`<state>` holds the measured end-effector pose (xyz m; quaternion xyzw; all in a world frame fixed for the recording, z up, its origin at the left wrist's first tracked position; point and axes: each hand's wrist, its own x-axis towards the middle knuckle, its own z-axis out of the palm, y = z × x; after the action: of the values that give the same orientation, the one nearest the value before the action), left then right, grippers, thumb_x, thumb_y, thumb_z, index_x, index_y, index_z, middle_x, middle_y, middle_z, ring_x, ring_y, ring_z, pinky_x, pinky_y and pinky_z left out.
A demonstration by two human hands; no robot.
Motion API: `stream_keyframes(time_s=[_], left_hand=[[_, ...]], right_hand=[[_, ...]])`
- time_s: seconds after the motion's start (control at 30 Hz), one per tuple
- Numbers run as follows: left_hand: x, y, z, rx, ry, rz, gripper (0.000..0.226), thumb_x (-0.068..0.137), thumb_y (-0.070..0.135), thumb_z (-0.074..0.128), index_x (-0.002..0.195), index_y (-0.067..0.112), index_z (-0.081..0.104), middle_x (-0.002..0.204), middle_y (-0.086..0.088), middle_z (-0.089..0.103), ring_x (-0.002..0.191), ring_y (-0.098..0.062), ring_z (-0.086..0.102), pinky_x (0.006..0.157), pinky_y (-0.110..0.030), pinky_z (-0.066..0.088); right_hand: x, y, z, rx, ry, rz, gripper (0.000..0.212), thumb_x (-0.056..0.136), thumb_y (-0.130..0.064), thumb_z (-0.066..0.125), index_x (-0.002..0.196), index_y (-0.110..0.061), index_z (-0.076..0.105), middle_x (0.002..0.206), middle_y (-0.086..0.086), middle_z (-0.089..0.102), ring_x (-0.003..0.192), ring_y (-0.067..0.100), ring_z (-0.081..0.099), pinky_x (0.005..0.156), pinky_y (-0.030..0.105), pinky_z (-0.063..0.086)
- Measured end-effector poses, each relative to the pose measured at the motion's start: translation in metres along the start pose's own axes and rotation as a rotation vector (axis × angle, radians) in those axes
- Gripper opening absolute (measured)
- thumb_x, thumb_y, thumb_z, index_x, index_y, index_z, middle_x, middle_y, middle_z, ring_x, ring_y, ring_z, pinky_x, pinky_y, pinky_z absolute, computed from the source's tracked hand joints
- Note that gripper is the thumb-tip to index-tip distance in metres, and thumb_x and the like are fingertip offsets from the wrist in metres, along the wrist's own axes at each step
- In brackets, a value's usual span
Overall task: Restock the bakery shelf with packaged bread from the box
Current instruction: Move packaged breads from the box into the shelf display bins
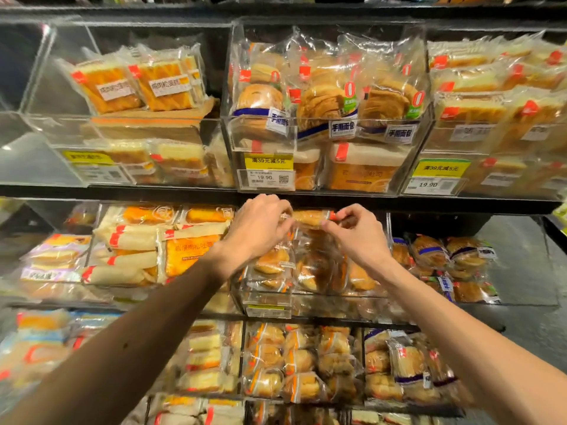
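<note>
A clear-wrapped bread pack (310, 217) with a red tag is held at the top of the middle shelf's centre bin (267, 297). My left hand (260, 228) grips its left end, fingers curled over the wrapper. My right hand (357, 231) pinches the right end by the red tag. Below the pack, the bin holds several similar packs of round buns (273, 262). The box is not in view.
Clear acrylic bins fill three shelf levels. The upper shelf has layered bread (325, 99) and toast packs (165, 84) with yellow price tags (268, 161). A half-empty bin (518, 265) is at the right of the middle shelf. The upper-left bin (18, 154) looks empty.
</note>
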<state>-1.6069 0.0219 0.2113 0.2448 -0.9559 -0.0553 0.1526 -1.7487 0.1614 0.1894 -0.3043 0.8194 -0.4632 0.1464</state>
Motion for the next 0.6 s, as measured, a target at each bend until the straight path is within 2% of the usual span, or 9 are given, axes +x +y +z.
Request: stream_keyframes(time_s=[0.1, 0.2, 0.27, 0.33, 0.4, 0.47, 0.53, 0.6], left_hand=[[-0.027, -0.004, -0.042, -0.081, 0.072, -0.127, 0.023, 0.096, 0.039, 0.058, 0.110, 0.023, 0.068, 0.107, 0.003, 0.066, 0.104, -0.016, 0.058, 0.093, -0.035, 0.046], [-0.074, -0.023, -0.078, -0.059, 0.084, -0.208, 0.018, 0.093, 0.039, 0.062, 0.101, 0.023, 0.066, 0.093, 0.006, 0.061, 0.092, -0.016, 0.056, 0.083, -0.033, 0.044], [-0.125, -0.043, -0.097, 0.001, 0.101, -0.227, 0.021, 0.090, 0.038, 0.065, 0.103, 0.022, 0.063, 0.090, 0.008, 0.056, 0.086, -0.017, 0.054, 0.078, -0.035, 0.046], [-0.188, -0.063, -0.115, 0.088, 0.101, -0.266, 0.027, 0.086, 0.034, 0.073, 0.106, 0.018, 0.063, 0.091, 0.003, 0.060, 0.085, -0.022, 0.058, 0.073, -0.033, 0.047], [-0.257, -0.076, -0.131, 0.160, 0.060, -0.448, 0.036, 0.084, 0.034, 0.076, 0.114, 0.017, 0.063, 0.102, -0.005, 0.066, 0.095, -0.028, 0.062, 0.078, -0.034, 0.049], [-0.325, -0.082, -0.143, 0.233, 0.064, -0.641, 0.044, 0.085, 0.044, 0.069, 0.118, 0.015, 0.064, 0.112, -0.009, 0.068, 0.102, -0.031, 0.064, 0.084, -0.037, 0.048], [-0.396, -0.087, -0.150, 0.259, 0.095, -0.832, 0.052, 0.081, 0.054, 0.055, 0.113, 0.014, 0.067, 0.106, -0.009, 0.070, 0.094, -0.032, 0.067, 0.079, -0.037, 0.050], [-0.470, -0.093, -0.154, 0.296, 0.092, -1.053, 0.055, 0.080, 0.056, 0.050, 0.113, 0.015, 0.064, 0.100, -0.011, 0.068, 0.089, -0.034, 0.065, 0.071, -0.042, 0.054]], right_hand=[[-0.014, -0.034, 0.000, -0.120, -0.137, -0.225, 0.029, 0.080, -0.041, 0.077, 0.097, -0.028, 0.057, 0.084, -0.010, 0.062, 0.080, 0.011, 0.059, 0.070, 0.029, 0.042], [-0.038, -0.064, 0.029, -0.188, -0.320, -0.489, 0.035, 0.080, -0.043, 0.076, 0.104, -0.024, 0.059, 0.092, -0.005, 0.064, 0.079, 0.012, 0.058, 0.068, 0.028, 0.041], [-0.059, -0.080, 0.064, -0.233, -0.457, -0.645, 0.044, 0.081, -0.042, 0.076, 0.116, -0.021, 0.060, 0.105, -0.002, 0.062, 0.092, 0.016, 0.058, 0.077, 0.031, 0.044], [-0.087, -0.098, 0.110, -0.277, -0.590, -0.781, 0.052, 0.081, -0.038, 0.076, 0.127, -0.022, 0.056, 0.117, 0.003, 0.061, 0.108, 0.023, 0.058, 0.088, 0.034, 0.045], [-0.125, -0.115, 0.159, -0.280, -0.649, -0.962, 0.056, 0.080, -0.040, 0.074, 0.129, -0.021, 0.058, 0.121, 0.009, 0.061, 0.111, 0.031, 0.058, 0.089, 0.039, 0.048], [-0.171, -0.129, 0.206, -0.286, -0.724, -1.135, 0.055, 0.075, -0.042, 0.073, 0.123, -0.019, 0.063, 0.114, 0.012, 0.063, 0.103, 0.035, 0.062, 0.082, 0.043, 0.052], [-0.223, -0.142, 0.247, -0.315, -0.852, -1.264, 0.051, 0.074, -0.040, 0.074, 0.118, -0.017, 0.065, 0.110, 0.013, 0.063, 0.098, 0.037, 0.062, 0.077, 0.043, 0.053], [-0.275, -0.157, 0.285, -0.343, -0.924, -1.409, 0.050, 0.069, -0.042, 0.076, 0.111, -0.016, 0.066, 0.105, 0.014, 0.062, 0.093, 0.038, 0.063, 0.072, 0.043, 0.054]])
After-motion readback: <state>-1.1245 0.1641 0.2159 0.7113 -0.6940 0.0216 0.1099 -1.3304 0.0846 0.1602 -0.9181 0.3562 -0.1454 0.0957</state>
